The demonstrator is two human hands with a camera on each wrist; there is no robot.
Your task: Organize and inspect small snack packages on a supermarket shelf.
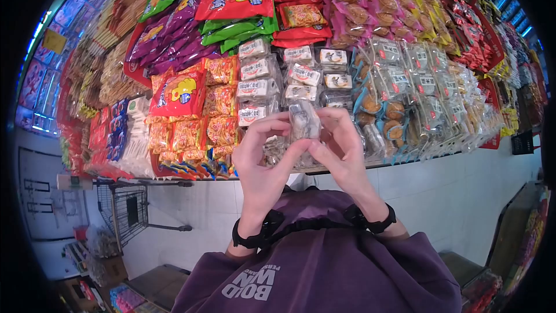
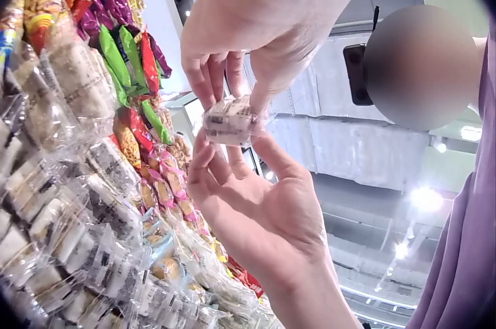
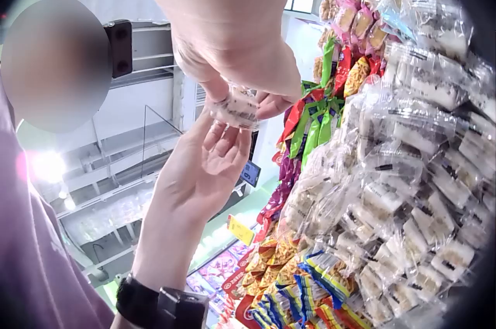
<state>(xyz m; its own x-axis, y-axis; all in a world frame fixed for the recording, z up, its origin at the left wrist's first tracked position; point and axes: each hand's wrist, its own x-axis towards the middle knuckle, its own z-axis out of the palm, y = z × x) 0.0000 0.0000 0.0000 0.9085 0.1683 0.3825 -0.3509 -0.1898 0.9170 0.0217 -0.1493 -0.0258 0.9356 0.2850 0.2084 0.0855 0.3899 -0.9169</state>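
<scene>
Between my two hands is a small clear-wrapped snack packet [image 1: 304,120], held up over the front of the display. My left hand [image 1: 259,149] pinches its left side with thumb and fingertips. On the other side, my right hand [image 1: 346,153] pinches it in the same way, and the two thumbs come close together at its lower end. Dark print shows through the crinkled wrapper of the packet [image 2: 231,121] in the left wrist view. Just beyond the hands lie rows of white-labelled clear packets [image 1: 253,88].
Red noodle-snack bags [image 1: 179,94] are stacked on the left, and round cakes in pink wrappers [image 1: 353,11] lie at the back. Clear bags with grey labels [image 1: 425,81] fill the right. A wire cart [image 1: 130,211] stands on the floor at the left.
</scene>
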